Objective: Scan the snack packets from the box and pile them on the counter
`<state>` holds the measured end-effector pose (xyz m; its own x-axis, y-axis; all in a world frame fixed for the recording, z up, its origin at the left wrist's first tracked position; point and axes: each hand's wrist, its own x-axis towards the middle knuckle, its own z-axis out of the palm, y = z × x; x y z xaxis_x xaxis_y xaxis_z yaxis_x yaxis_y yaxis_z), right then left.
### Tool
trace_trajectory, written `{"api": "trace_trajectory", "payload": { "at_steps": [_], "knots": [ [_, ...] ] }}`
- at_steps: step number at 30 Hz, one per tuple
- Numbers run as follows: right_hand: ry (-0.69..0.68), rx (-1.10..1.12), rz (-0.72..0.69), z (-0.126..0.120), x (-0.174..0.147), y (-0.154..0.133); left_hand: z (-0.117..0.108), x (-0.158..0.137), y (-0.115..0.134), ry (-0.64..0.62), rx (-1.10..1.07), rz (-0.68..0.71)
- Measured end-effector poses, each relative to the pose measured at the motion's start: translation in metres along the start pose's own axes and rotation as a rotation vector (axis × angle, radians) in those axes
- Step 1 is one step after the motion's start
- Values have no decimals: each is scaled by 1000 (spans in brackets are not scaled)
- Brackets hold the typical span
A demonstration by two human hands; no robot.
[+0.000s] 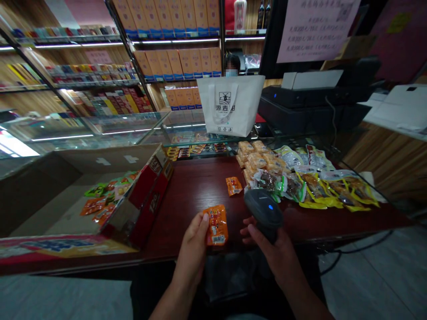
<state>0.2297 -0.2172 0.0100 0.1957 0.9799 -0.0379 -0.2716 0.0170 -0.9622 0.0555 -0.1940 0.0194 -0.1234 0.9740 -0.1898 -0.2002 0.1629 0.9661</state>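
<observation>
My left hand (194, 240) grips an orange snack packet (218, 222) by its left edge, thumb on top, a barcode label showing near the packet's lower end. In my right hand (271, 249) is a dark barcode scanner (264, 208) with a small blue light; its head tilts toward the left and the fingers wrap its handle. A smaller orange packet (233, 186) lies on the dark red counter (191, 182), just beyond both hands. Past the scanner sit clear packs with dark food (267, 179) and a pile of pale orange wrapped snacks (256, 159).
At left stands an open cardboard box (71, 166) with several small packets (96, 205) inside. Yellow-edged food pouches (313, 186) lie at right. A white paper bag (213, 102) stands on the glass case, with a masked person behind it. A black machine (300, 106) occupies the back right.
</observation>
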Motion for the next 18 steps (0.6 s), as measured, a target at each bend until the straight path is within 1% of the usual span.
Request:
{"api": "trace_trajectory", "payload": {
  "at_steps": [1, 3, 6, 8, 10, 14, 16, 18],
  "knots": [
    [-14, -10, 10, 1, -3, -1, 6, -1, 3, -7, -96, -41],
    [-31, -32, 40, 3, -9, -1, 17, -4, 6, -8, -204, -58],
    [-21, -91, 36, 7, -14, -3, 28, -10, 4, 4, -259, -36],
    [-1, -128, -5, 8, -14, -3, 30, -15, 1, -24, -267, -45],
    [22, -148, -26, 7, -13, -4, 29, -20, 0, -63, -268, -69],
    [47, -129, 22, 4, -11, -1, 19, -20, 0, -119, -192, -93],
    [58, -112, 26, 3, -10, 0, 13, -16, 2, -110, -124, -77],
    [42, -86, 33, 3, -9, 0, 10, -9, 6, -69, -77, -30]
  ]
}}
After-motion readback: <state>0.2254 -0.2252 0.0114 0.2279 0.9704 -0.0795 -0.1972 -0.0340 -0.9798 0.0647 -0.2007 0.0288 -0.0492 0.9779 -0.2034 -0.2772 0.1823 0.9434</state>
